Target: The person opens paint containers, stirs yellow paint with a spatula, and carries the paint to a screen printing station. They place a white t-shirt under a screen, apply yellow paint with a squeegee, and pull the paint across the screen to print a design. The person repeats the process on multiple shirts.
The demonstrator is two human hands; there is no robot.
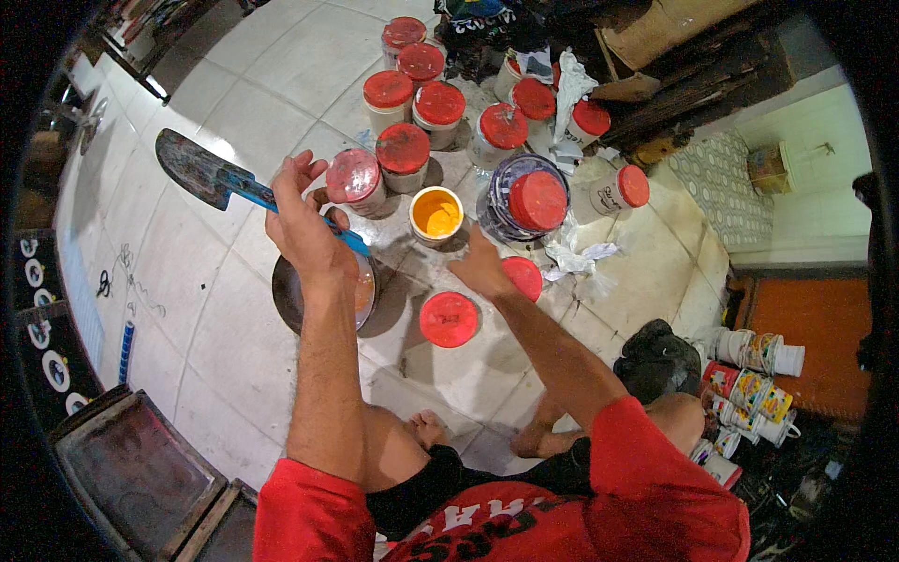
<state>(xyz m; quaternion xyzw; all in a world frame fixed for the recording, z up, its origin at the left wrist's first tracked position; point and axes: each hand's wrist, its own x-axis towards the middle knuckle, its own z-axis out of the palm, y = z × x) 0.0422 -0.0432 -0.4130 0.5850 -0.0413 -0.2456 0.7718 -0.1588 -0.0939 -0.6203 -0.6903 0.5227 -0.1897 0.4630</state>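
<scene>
My left hand (304,225) is closed on the blue handle of a scraper (192,173), its broad, dark-stained blade pointing up to the left. Beneath that hand and forearm is a round metal bowl (288,290), partly hidden. My right hand (482,267) is low beside an uncovered white tub of orange-yellow paint (436,214), thumb apart from the fingers and nothing visible in them. A red lid (448,318) lies below the tub; another red lid (522,272) is partly behind my right hand.
Several red-lidded tubs (405,150) surround the back, with a large dark-rimmed bucket (501,183) at right. Crumpled white plastic (581,258) lies beside it. Stained screen frames (131,450) are lower left; stacked containers (749,403) and black cloth (655,356) are lower right.
</scene>
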